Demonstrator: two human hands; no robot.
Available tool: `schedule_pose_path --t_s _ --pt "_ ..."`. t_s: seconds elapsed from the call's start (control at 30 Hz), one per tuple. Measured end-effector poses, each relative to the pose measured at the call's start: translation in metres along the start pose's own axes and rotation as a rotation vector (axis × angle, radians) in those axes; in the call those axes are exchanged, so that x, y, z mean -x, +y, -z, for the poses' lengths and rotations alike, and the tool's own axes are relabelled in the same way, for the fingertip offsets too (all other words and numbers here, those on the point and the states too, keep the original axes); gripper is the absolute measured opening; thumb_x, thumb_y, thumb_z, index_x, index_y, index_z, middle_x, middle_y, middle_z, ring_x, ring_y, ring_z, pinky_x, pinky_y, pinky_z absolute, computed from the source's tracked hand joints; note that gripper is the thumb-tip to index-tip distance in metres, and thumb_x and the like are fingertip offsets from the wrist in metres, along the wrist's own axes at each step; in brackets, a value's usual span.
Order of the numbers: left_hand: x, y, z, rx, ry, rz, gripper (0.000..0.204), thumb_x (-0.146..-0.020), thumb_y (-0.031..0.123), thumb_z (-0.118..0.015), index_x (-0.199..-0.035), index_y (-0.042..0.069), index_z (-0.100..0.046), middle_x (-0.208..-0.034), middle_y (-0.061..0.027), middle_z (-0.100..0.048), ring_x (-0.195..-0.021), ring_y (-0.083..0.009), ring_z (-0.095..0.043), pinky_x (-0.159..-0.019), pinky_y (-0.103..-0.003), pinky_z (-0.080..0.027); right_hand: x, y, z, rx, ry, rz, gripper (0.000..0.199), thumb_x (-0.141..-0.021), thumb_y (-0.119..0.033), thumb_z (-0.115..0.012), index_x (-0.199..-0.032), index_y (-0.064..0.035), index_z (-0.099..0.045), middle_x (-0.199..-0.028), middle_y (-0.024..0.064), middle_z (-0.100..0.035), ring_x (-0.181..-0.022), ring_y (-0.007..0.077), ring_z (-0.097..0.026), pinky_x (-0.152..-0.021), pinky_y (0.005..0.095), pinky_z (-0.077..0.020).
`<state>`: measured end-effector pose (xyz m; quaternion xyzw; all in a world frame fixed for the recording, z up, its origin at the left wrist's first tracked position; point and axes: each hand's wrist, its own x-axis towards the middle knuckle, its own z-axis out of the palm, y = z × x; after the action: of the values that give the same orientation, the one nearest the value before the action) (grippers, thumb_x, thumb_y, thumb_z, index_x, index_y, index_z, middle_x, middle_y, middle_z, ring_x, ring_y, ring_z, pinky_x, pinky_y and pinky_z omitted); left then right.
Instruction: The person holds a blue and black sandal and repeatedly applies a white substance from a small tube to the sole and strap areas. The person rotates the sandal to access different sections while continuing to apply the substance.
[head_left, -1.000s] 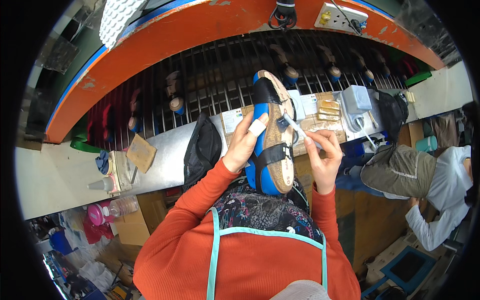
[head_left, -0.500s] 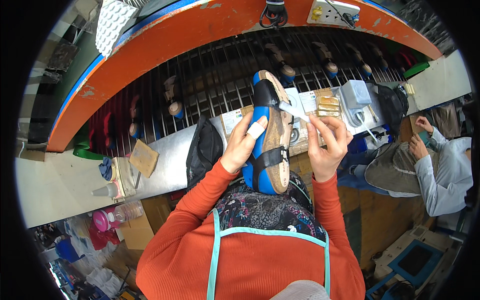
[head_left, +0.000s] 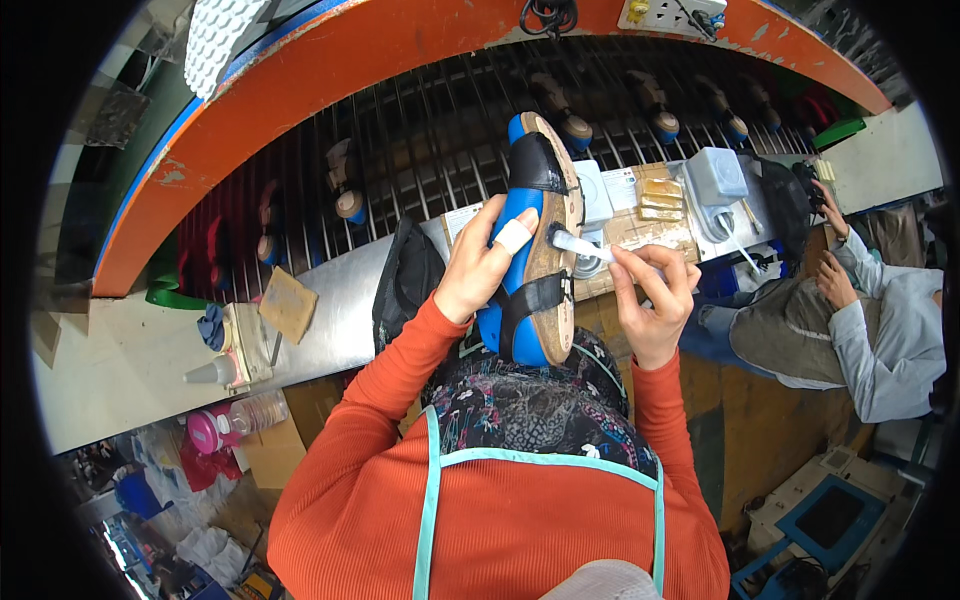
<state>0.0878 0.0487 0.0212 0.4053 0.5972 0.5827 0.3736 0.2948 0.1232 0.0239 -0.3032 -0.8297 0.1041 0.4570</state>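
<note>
My left hand point(head_left: 474, 262), with a white wrap on the thumb, grips a blue shoe last point(head_left: 517, 270) from its left side. Fixed to the last is a brown, cork-coloured sole point(head_left: 545, 272), with black straps point(head_left: 537, 299) crossing the last near both ends. The last is held lengthwise in front of me, underside facing up. Between its pinched fingers my right hand point(head_left: 655, 300) holds a small brush point(head_left: 582, 246) with a pale handle. The brush's dark tip touches the middle of the sole, near its right half.
Beyond the bench point(head_left: 340, 310), metal rods point(head_left: 420, 150) run under an orange arch point(head_left: 330, 65), with several lasts among them. A grey-white container point(head_left: 715, 177) and yellowish blocks point(head_left: 661, 198) stand on the bench. At the right, a co-worker's grey sleeve point(head_left: 880, 370) shows.
The brush has come down and left, from above the sole's right edge onto its middle. The last has moved slightly up and away. The co-worker's one hand has reached toward the bench.
</note>
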Motion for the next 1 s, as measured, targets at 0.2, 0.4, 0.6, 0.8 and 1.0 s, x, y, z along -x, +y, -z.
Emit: schedule_pose_path --t_s 0.2,0.4,0.6,0.8,1.0 --pt "-0.005 0.003 0.003 -0.073 0.025 -0.025 0.051 -0.09 0.044 -0.06 -0.105 -0.004 -0.056 -0.085 -0.0125 -0.061 -0.078 -0.0132 -0.055 -0.07 -0.03 -0.046 0.001 -0.006 0.004 0.015 -0.037 0.025 0.024 -0.075 -0.012 -0.077 -0.098 -0.0171 -0.075 -0.085 -0.0026 -0.063 -0.075 0.0107 -0.054 -0.072 0.0321 -0.0268" --pt "-0.011 0.006 0.007 -0.15 0.027 -0.047 0.053 -0.088 0.048 -0.06 -0.101 -0.003 -0.057 -0.081 -0.0139 -0.06 -0.072 -0.0153 -0.056 -0.067 -0.031 -0.046 0.003 -0.007 0.007 0.007 -0.091 0.042 0.023 -0.075 -0.014 -0.077 -0.098 -0.018 -0.074 -0.085 -0.0027 -0.062 -0.074 0.0111 -0.052 -0.071 0.0323 -0.0264" --pt "-0.02 0.011 0.014 -0.24 -0.031 -0.019 0.058 -0.086 0.054 -0.061 -0.098 -0.002 -0.058 -0.079 -0.0147 -0.061 -0.072 -0.0176 -0.058 -0.066 -0.033 -0.047 -0.004 -0.002 0.01 -0.015 -0.152 0.08 0.023 -0.075 -0.015 -0.077 -0.097 -0.0181 -0.074 -0.085 -0.0023 -0.061 -0.073 0.0114 -0.053 -0.071 0.0325 -0.0266" --pt "-0.019 0.019 0.016 -0.257 -0.048 -0.008 0.06 -0.085 0.056 -0.06 -0.099 -0.002 -0.059 -0.081 -0.0152 -0.062 -0.074 -0.0204 -0.061 -0.069 -0.036 -0.048 -0.019 -0.005 0.022 0.107 -0.218 0.189 0.024 -0.074 -0.015 -0.076 -0.097 -0.0193 -0.074 -0.085 -0.002 -0.061 -0.07 0.0122 -0.053 -0.072 0.0324 -0.0268" --pt "-0.018 0.018 0.016 -0.27 -0.061 -0.005 0.062 -0.085 0.058 -0.06 -0.103 -0.001 -0.06 -0.085 -0.0166 -0.064 -0.076 -0.0228 -0.064 -0.07 -0.036 -0.049 -0.031 -0.001 0.024 -0.027 -0.262 0.179 0.026 -0.072 -0.013 -0.077 -0.096 -0.0189 -0.074 -0.086 -0.0019 -0.062 -0.071 0.0118 -0.053 -0.071 0.0323 -0.0273"
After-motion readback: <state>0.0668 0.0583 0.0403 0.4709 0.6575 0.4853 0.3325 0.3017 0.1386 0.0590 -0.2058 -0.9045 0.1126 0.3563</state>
